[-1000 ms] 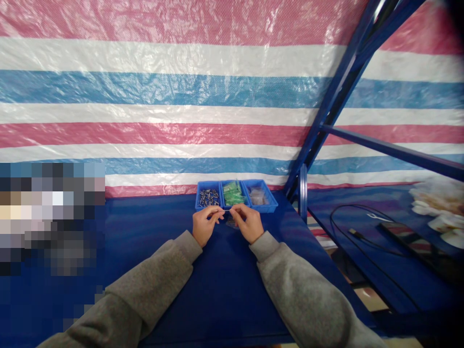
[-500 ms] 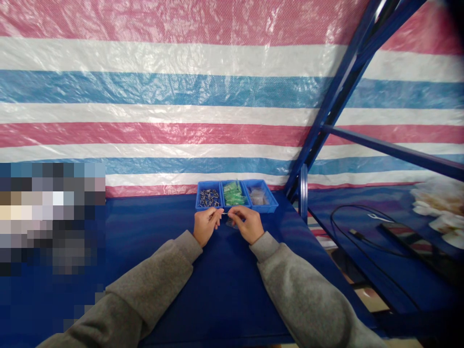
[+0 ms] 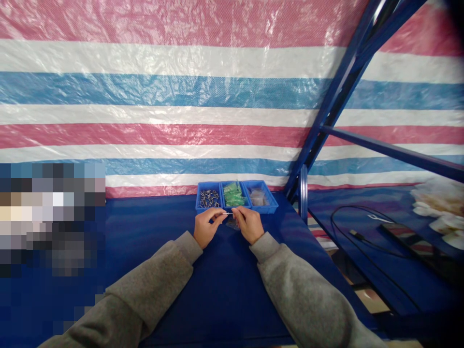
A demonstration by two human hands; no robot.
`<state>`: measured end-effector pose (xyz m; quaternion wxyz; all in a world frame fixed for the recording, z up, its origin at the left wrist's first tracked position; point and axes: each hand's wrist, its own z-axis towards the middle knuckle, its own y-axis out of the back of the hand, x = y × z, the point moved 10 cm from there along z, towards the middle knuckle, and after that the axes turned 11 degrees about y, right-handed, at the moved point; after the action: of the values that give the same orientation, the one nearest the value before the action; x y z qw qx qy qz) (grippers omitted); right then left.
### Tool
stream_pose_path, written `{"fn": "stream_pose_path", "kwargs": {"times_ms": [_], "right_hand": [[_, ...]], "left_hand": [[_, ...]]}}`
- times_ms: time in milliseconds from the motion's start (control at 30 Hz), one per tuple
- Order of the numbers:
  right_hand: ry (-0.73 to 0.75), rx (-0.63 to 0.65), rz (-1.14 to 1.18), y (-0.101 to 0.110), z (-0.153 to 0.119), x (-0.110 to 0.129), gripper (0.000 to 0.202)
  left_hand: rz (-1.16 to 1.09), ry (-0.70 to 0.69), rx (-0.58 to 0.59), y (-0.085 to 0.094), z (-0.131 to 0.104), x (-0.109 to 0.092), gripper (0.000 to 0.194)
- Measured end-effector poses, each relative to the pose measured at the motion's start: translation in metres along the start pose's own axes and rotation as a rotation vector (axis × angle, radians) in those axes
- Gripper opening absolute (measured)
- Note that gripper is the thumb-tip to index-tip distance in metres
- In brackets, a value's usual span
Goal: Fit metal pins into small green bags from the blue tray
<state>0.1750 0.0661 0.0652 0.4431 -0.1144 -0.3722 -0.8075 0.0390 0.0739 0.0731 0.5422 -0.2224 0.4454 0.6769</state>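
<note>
Striped sheet (image 3: 181,92): spanning the background, blocking movement past the far edge.
Surface (image 3: 217,290): blue, with most room for moving toward the near edge; tighter along the far edge.
Side surface (image 3: 362,256): past the right edge, with a gap between; a possible way down for anything rolling right.
Blue frame (image 3: 337,96): slanting up from near the far right corner, limiting reach there.
Sleeves (image 3: 155,282): gray, coming in over the near edge and angled inward toward the far edge.
Blue trays (image 3: 263,210): three in a row along the far edge, toward the far right corner; liable to shift or spill from a knuckle's knock.
Hands: left hand (image 3: 206,227) and right hand (image 3: 250,224) just before the trays, nearly meeting, pinched narrow on one thin pale piece (image 3: 228,213).
Tray contents: small metal pieces (image 3: 209,198) at left, green packets (image 3: 234,194) in the middle, clear packets (image 3: 258,197) at right.
See-through item (image 3: 232,223): between the hands, partly hidden, kind hard to tell; easily brushed aside by a stray finger.
Thin pale piece: before the middle tray, roughly parallel to the far edge; could slip from a loosened pinch or skew from uneven pressure.
</note>
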Motion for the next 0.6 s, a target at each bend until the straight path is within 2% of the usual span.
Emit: {"fn": "stream_pose_path", "kwargs": {"times_ms": [100,267,433,600], "right_hand": [[-0.015,-0.005,0.023,0.000,-0.001,-0.001,0.037],[-0.015,-0.032,0.152,-0.001,-0.002,-0.001,0.018],[-0.018,-0.031,0.221,-0.003,-0.003,0.001,0.017],[-0.019,-0.011,0.209,-0.004,-0.002,0.002,0.018]], "left_hand": [[0.020,-0.012,-0.013,0.001,0.000,0.002,0.018],[0.041,0.035,-0.001,0.001,0.002,0.009,0.023],[0.040,0.077,0.023,0.000,0.001,0.009,0.030],[0.017,0.063,0.023,0.000,0.001,0.009,0.028]]}}
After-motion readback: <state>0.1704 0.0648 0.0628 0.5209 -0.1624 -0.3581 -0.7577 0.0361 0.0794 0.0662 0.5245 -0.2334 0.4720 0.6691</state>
